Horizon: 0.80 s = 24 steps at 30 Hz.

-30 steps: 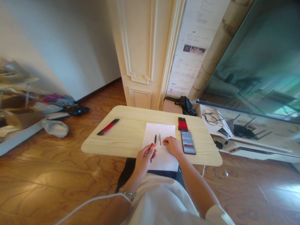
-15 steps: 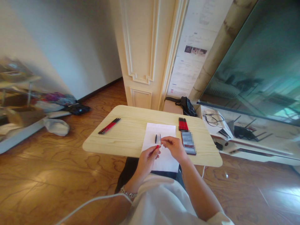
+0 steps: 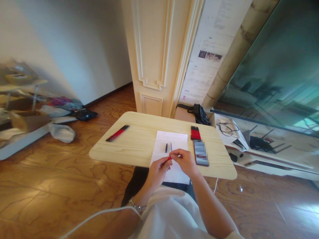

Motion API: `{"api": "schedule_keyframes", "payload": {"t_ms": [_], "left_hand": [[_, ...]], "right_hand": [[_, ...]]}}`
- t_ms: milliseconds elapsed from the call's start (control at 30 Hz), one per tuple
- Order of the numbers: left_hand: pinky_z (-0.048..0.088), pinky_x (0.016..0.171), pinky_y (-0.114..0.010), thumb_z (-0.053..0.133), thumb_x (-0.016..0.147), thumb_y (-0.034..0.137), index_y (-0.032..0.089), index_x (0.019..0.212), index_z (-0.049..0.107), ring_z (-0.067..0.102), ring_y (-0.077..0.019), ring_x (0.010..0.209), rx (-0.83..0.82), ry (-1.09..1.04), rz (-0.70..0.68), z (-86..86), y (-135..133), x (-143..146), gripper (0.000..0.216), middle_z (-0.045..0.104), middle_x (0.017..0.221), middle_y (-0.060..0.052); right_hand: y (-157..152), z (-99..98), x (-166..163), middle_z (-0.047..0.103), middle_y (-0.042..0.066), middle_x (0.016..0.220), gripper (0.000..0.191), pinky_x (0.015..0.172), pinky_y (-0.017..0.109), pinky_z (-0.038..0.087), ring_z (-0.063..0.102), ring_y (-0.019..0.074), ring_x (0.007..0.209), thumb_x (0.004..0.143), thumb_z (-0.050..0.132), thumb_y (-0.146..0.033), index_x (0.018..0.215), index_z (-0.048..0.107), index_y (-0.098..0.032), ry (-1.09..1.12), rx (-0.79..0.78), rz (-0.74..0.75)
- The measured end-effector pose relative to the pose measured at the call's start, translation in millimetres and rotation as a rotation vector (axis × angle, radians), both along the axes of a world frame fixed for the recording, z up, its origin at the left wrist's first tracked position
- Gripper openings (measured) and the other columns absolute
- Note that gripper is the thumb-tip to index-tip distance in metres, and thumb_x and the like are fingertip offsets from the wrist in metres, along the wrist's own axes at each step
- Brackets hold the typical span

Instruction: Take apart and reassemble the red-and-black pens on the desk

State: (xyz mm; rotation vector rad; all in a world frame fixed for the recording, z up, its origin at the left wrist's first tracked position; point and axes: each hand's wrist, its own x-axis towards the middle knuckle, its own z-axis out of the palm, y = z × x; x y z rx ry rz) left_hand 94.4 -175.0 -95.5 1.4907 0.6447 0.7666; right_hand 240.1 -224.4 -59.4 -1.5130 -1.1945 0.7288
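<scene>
My left hand (image 3: 157,169) grips a red pen barrel (image 3: 169,158) above the paper (image 3: 178,141) on the tabletop (image 3: 139,142). My right hand (image 3: 185,161) has its fingertips together at the barrel's upper end; I can't tell what they pinch. Just beyond, a black pen part (image 3: 166,148) lies beside a thin refill (image 3: 171,146).

floor (image 3: 62,179): brown wood, glossy | wall (image 3: 77,46): pale | panel (image 3: 151,43): cream, moulded | screen (image 3: 279,76): large, dark
</scene>
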Motion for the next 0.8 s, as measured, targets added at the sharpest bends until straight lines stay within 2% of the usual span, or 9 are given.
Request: {"api": "schedule_keyframes", "payload": {"t_ms": [167, 367, 533, 667, 800], "left_hand": [[0.043, 0.060, -0.024, 0.054, 0.083, 0.042, 0.016, 0.088, 0.069, 0.058, -0.0155, 0.064, 0.004, 0.017, 0.013, -1.4, -0.3, -0.3, 0.030, 0.065, 0.072, -0.004], [0.042, 0.058, -0.023, 0.057, 0.080, 0.042, 0.016, 0.083, 0.070, 0.056, -0.0149, 0.061, 0.001, 0.015, 0.031, 0.2, 0.7, -0.2, 0.030, 0.064, 0.066, -0.003], [0.044, 0.059, -0.024, 0.056, 0.082, 0.042, 0.016, 0.092, 0.070, 0.058, -0.0152, 0.063, 0.019, 0.029, 0.020, 0.3, 1.1, -1.1, 0.032, 0.066, 0.072, -0.004], [0.046, 0.061, -0.025, 0.055, 0.083, 0.042, 0.016, 0.096, 0.069, 0.060, -0.0158, 0.065, -0.006, 0.015, 0.000, -0.5, 0.5, -2.3, 0.033, 0.067, 0.076, -0.005], [0.049, 0.068, -0.027, 0.056, 0.082, 0.042, 0.015, 0.101, 0.067, 0.062, -0.0170, 0.071, -0.073, -0.024, 0.005, -2.8, 0.2, -2.5, 0.035, 0.068, 0.078, -0.006]], "right_hand": [[-1.8, 2.3, 1.9, 0.070, 0.003, 0.080, 0.019, 0.063, 0.026, 0.046, 0.062, 0.0160, 0.072, 0.078, 0.061, -0.034, 0.088, 0.071, -0.021, -0.044, -0.064, 0.022], [-0.4, -1.1, 2.3, 0.070, 0.004, 0.082, 0.021, 0.064, 0.026, 0.047, 0.062, 0.0165, 0.074, 0.078, 0.061, -0.035, 0.088, 0.070, -0.020, -0.044, -0.064, 0.023], [0.2, -7.7, 3.5, 0.069, 0.003, 0.080, 0.019, 0.063, 0.026, 0.046, 0.060, 0.0152, 0.071, 0.076, 0.064, -0.035, 0.088, 0.070, -0.021, -0.033, -0.074, 0.027], [-1.4, -8.8, 8.9, 0.068, 0.002, 0.079, 0.021, 0.062, 0.025, 0.045, 0.059, 0.0141, 0.068, 0.076, 0.063, -0.032, 0.093, 0.070, -0.022, -0.066, -0.097, 0.088], [4.9, -9.5, 22.6, 0.070, 0.003, 0.090, 0.021, 0.073, 0.027, 0.046, 0.062, 0.0157, 0.080, 0.080, 0.058, -0.030, 0.096, 0.068, -0.021, -0.154, -0.096, 0.036]]}}
